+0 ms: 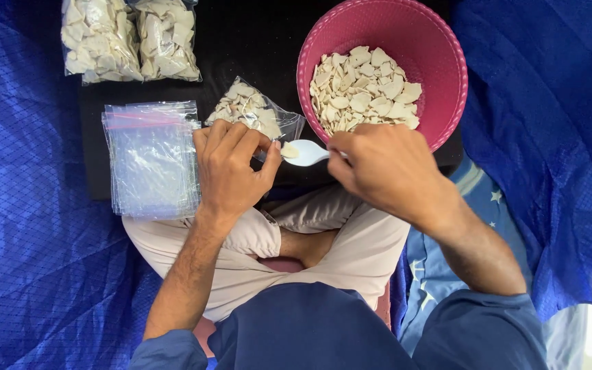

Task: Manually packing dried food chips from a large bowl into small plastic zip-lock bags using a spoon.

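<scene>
My left hand (231, 168) grips the mouth of a small clear plastic bag (255, 111) partly filled with pale flat chips. My right hand (385, 164) holds a white spoon (304, 153) whose bowl carries a few chips at the bag's opening, right beside my left thumb. A pink plastic bowl (440, 62) with a heap of the same pale chips (364, 89) stands just behind my right hand on a black board (255, 41).
A stack of empty clear zip bags (151, 157) lies left of my left hand. Two filled bags of chips (128, 38) rest at the back left. Blue cloth (29, 205) covers the ground all around; my crossed legs (310, 233) are below.
</scene>
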